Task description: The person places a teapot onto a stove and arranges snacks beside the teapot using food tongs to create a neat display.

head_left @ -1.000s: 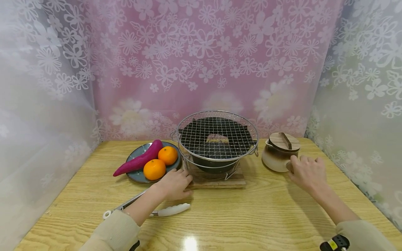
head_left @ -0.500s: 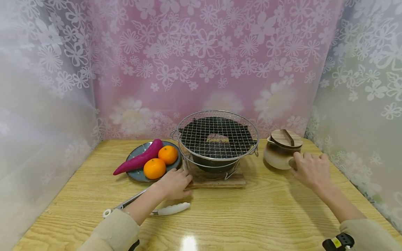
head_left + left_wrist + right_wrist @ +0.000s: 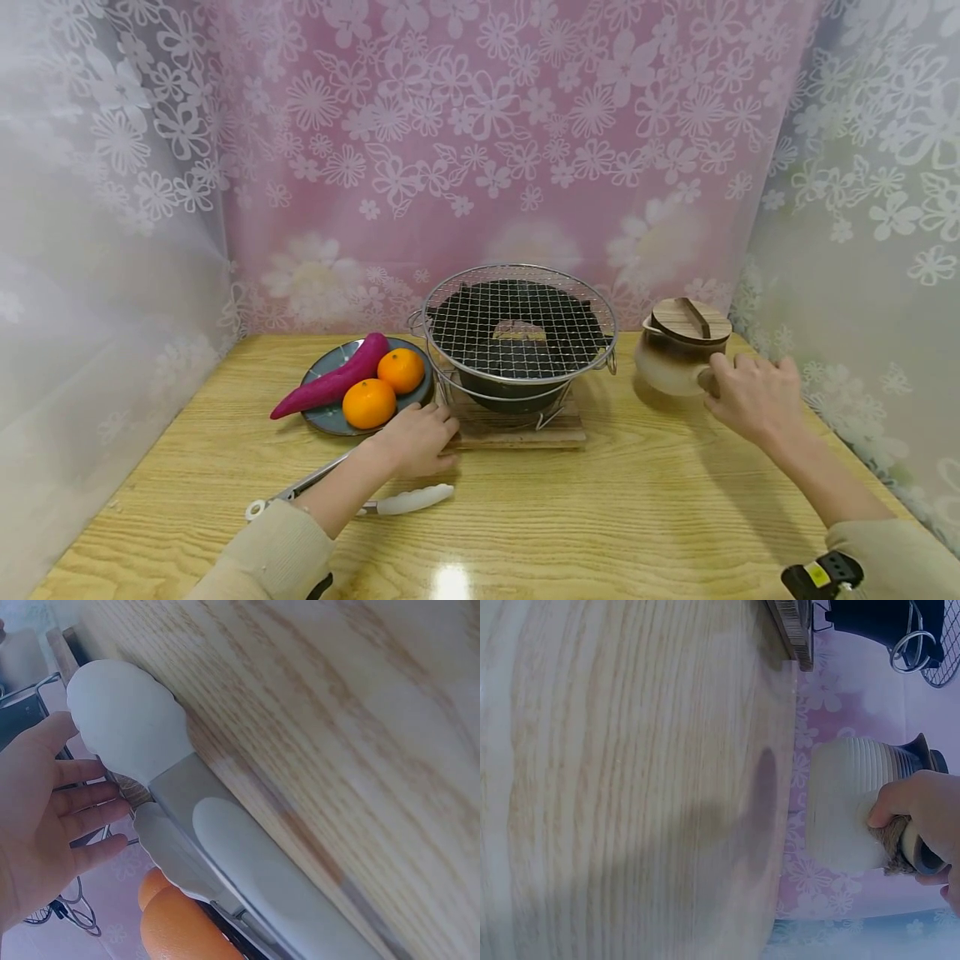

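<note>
My right hand grips the side handle of a brown-and-cream pot with a wooden lid. In the right wrist view the thumb presses on twine wrapped around the handle, and the pot's shadow lies on the table apart from its base. My left hand is beside the front left corner of the wooden board under the grill. In the left wrist view its fingers are stretched out and spread. White-tipped tongs lie near it, partly behind the left forearm in the head view.
A round grill with a wire mesh stands on the board at the middle back. To its left, a blue-grey plate bears a purple sweet potato and two oranges. Floral curtains enclose the table.
My right hand has carried the pot a little to the right and upward in the head view. The left hand has stayed where it was.
</note>
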`<state>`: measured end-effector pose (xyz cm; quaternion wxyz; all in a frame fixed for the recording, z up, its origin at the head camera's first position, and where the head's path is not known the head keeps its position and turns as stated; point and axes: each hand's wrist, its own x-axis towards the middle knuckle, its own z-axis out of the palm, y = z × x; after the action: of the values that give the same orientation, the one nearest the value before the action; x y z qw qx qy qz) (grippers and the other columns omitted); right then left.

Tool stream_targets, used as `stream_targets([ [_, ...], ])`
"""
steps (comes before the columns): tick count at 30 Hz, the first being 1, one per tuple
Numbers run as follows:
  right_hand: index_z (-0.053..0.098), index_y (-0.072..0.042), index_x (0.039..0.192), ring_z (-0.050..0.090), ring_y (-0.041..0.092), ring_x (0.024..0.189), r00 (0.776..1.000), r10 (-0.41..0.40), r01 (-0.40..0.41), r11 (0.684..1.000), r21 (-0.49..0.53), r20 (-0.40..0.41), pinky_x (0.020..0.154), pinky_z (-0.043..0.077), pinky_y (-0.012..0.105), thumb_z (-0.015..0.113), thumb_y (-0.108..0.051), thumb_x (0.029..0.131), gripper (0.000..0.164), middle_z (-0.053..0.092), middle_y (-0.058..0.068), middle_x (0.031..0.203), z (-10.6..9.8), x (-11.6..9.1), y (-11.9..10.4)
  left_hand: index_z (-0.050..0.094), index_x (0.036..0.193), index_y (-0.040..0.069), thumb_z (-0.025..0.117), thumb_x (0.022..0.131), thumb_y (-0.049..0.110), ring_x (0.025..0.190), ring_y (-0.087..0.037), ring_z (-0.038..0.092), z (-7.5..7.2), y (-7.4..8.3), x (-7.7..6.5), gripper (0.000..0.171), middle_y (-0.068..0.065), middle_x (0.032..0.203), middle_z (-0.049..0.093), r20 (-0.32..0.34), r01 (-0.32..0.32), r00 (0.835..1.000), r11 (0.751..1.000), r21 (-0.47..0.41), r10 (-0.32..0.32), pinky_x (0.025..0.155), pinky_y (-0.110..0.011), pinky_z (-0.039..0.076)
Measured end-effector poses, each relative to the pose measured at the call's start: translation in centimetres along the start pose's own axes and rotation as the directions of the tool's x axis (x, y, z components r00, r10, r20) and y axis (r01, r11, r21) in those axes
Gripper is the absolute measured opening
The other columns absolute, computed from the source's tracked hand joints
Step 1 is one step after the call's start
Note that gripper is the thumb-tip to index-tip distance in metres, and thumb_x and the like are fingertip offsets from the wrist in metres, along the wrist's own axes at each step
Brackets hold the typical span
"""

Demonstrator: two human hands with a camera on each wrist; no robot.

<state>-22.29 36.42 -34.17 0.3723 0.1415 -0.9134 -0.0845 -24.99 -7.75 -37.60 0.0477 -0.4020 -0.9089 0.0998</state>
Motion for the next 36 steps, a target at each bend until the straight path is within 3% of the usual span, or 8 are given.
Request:
stream_targets([
  [7,0.043,-0.007,0.068,0.037,0.024,0.041,0.999,-0.023,0.023,1.000,-0.007,-0.041,0.046,0.025,0.041,0.074,-0.021,0.055,0.037,0.036,0.004,0.051,-0.6,0.7,0.3,0.062,0.102,0.011,0.059,0.086,0.045,0.092,-0.020,0.057,0.1,0.0,-0.1,0.037,-0.005,0.098,0.058,0.003,0.000,1.000,1.000,-0.008,0.000,0.080,-0.036,0.045],
  [17,0.040,-0.009,0.066,0.037,0.024,0.042,0.999,-0.019,0.019,1.000,0.010,-0.027,0.048,0.025,0.041,0.072,-0.020,0.055,0.036,0.034,0.003,0.052,-1.0,1.2,0.2,0.062,0.101,0.012,0.058,0.087,0.045,0.092,-0.020,0.057,0.3,0.0,-0.2,0.036,-0.004,0.098,0.058,0.001,-0.005,1.000,1.000,-0.009,0.005,0.080,-0.036,0.045],
  [24,0.043,-0.008,0.068,0.040,0.025,0.043,0.999,-0.002,0.002,1.000,0.002,0.041,0.048,0.028,0.042,0.072,-0.020,0.059,0.033,0.038,0.005,0.054,-2.2,2.0,0.3,0.061,0.103,0.012,0.058,0.088,0.044,0.093,-0.020,0.057,0.2,0.0,-0.1,0.035,-0.004,0.099,0.058,0.005,-0.011,1.000,1.000,-0.018,0.011,0.081,-0.036,0.046],
  [30,0.038,-0.010,0.063,0.035,0.024,0.040,0.997,-0.031,0.032,0.999,0.006,-0.065,0.047,0.024,0.041,0.062,-0.019,0.059,0.026,0.032,0.002,0.051,-2.4,2.7,0.4,0.061,0.106,0.011,0.057,0.088,0.043,0.098,-0.022,0.056,0.0,-0.1,-0.1,0.037,-0.005,0.101,0.058,0.012,-0.007,1.000,1.000,-0.016,0.007,0.081,-0.036,0.045],
  [36,0.039,-0.009,0.065,0.037,0.026,0.041,0.997,-0.041,0.041,0.999,0.007,-0.067,0.048,0.027,0.044,0.063,-0.020,0.058,0.028,0.034,0.004,0.052,-2.9,3.3,0.4,0.062,0.107,0.011,0.057,0.088,0.044,0.099,-0.022,0.056,0.0,-0.1,-0.1,0.039,-0.006,0.103,0.058,0.020,-0.001,1.000,1.000,-0.017,0.001,0.083,-0.037,0.045],
])
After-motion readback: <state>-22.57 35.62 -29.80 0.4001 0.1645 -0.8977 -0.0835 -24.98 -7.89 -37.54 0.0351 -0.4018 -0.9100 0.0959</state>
